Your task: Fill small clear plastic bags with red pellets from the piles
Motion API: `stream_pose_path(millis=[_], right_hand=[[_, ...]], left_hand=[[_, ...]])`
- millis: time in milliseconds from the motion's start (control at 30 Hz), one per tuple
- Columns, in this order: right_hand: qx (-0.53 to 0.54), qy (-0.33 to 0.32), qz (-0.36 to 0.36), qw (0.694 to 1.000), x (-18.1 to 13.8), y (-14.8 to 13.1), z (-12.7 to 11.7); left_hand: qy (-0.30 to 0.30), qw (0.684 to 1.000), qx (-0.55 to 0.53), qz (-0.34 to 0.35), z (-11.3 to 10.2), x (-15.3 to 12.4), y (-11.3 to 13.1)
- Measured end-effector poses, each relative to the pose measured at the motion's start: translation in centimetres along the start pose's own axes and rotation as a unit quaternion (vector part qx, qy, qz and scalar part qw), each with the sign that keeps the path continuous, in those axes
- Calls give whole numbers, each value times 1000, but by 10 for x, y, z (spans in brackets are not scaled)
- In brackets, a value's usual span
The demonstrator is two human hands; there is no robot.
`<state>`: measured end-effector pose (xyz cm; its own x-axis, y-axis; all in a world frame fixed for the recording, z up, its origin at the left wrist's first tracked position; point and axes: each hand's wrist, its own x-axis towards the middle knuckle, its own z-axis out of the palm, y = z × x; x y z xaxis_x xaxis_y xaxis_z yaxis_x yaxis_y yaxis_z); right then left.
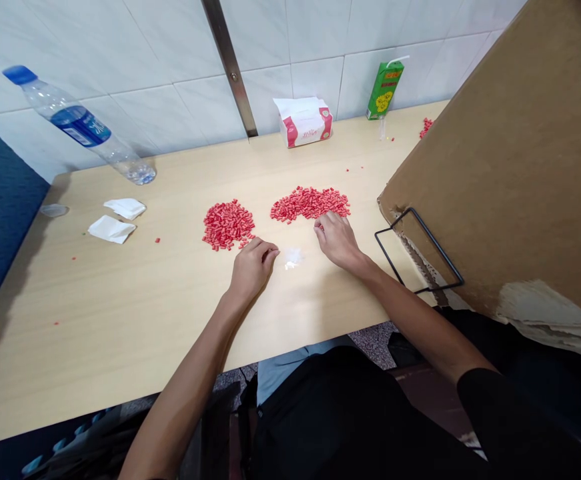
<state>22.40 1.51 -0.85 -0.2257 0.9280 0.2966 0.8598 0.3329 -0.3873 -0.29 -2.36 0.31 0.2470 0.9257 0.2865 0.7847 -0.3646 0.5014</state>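
Observation:
Two heaps of small red pieces lie on the pale wooden table (180,293). My left hand (254,267) rests at the near edge of the round left heap (227,225), its thumb and forefinger pinched together. What sits in that pinch, if anything, is too small to make out. My right hand (337,238) touches the near right end of the wider right heap (307,202), fingers curled in and closed. Whatever it may hold is hidden. Between the hands lies a little patch of small white bits (293,258).
Along the tiled wall stand a tilted plastic bottle (83,127), a tissue pack (307,123) and a green drink carton (384,91). Folded tissues (111,229) lie at left. A large cardboard panel (500,173) with a black wire frame (437,247) borders the right side.

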Motion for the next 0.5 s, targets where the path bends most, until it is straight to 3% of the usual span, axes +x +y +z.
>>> stream_pose_path(millis=[500], right_hand=[[-6,-7,-2,1000,0,-1,-2]], left_hand=[[-36,999,6,16,-3,4,-2]])
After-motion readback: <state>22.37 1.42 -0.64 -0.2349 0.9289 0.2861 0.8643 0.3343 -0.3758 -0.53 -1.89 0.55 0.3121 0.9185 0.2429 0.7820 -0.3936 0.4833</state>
